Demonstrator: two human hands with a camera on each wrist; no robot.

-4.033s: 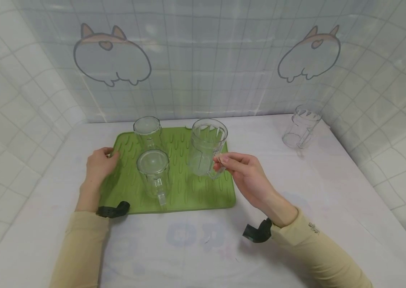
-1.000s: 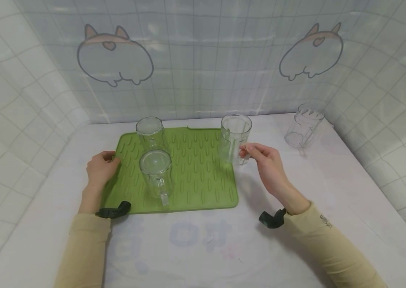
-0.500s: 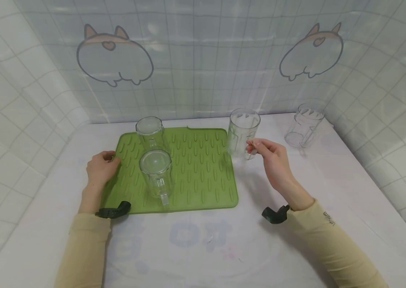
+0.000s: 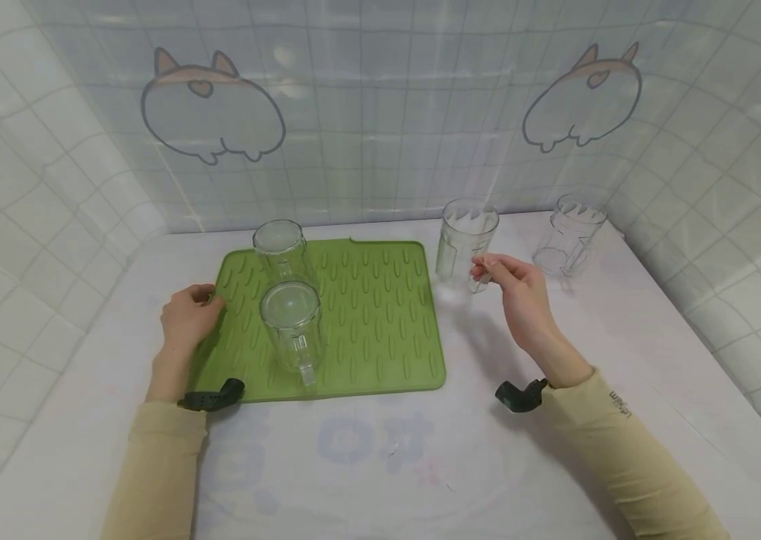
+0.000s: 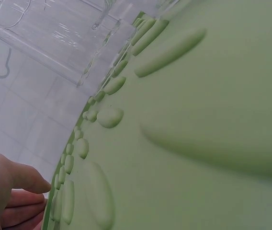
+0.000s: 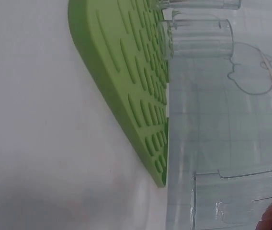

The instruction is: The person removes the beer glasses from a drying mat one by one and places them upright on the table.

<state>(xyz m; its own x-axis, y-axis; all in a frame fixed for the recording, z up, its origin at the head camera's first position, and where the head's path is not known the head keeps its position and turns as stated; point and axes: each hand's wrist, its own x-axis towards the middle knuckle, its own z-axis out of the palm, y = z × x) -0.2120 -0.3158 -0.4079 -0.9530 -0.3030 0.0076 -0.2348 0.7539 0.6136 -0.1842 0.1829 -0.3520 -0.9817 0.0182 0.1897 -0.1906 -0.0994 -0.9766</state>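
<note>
My right hand (image 4: 522,296) pinches the handle of a clear glass mug (image 4: 457,244), held upright with its mouth up. The mug hangs just past the right edge of a green ribbed drying mat (image 4: 380,337); in the right wrist view its base is clear of the table. At the mat's left edge, my left hand (image 4: 190,315) grips the rim, thumb on the near side and fingers behind it. Two more glass mugs stand upside down on the mat's left half, a rear mug (image 4: 279,238) and a front mug (image 4: 291,307).
Another clear mug (image 4: 564,240) stands upright on the white tablecloth (image 4: 380,480) at the back right. A tiled wall sheet (image 4: 380,112) with cartoon animals closes off the back, and similar sheets rise at both sides.
My right hand has carried the mug rightward and back, from above the mat to beyond its right edge. The left hand stays at the mat's left edge.
</note>
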